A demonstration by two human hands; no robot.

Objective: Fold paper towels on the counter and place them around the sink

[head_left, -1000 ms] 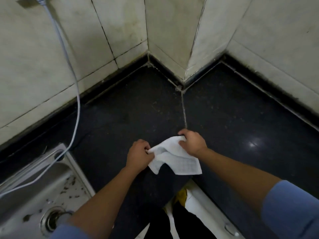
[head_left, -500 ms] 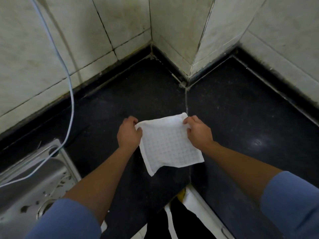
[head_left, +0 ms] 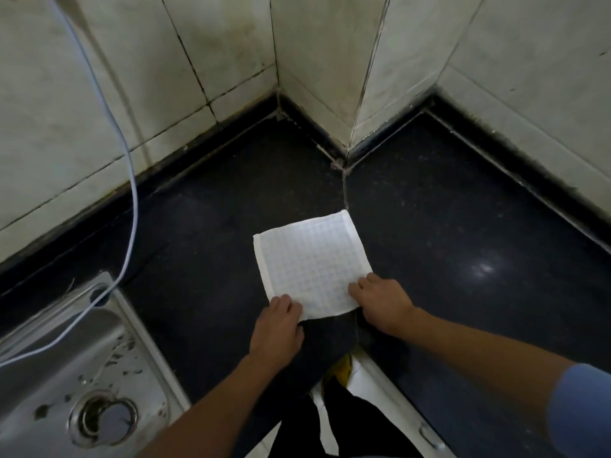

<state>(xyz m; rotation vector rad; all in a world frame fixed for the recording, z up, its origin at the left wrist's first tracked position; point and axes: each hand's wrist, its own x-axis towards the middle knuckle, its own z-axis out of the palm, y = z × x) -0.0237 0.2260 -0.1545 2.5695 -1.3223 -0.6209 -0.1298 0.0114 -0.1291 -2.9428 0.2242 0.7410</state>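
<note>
One sheet, no longer hanging between the hands as it did half a second ago; it is now laid out. Sink [head_left: 99, 342] at left, well apart from it. Dark counter [head_left: 205, 242] carries it. Left hand [head_left: 279, 328] grips the near-left corner with bent fingers. Paper towel [head_left: 312, 266] lies flat and unfolded. Right hand [head_left: 380, 302] grips the near-right corner likewise. Judgement: spreading is done, the first fold is due, and placement by the sink is pending.

The paper towel [head_left: 312, 262] is matt white with an embossed grid. The dark speckled stone counter [head_left: 463, 246] gleams glossy at 3 o'clock. At 8 o'clock the sink [head_left: 99, 338] is spotted metal.
</note>
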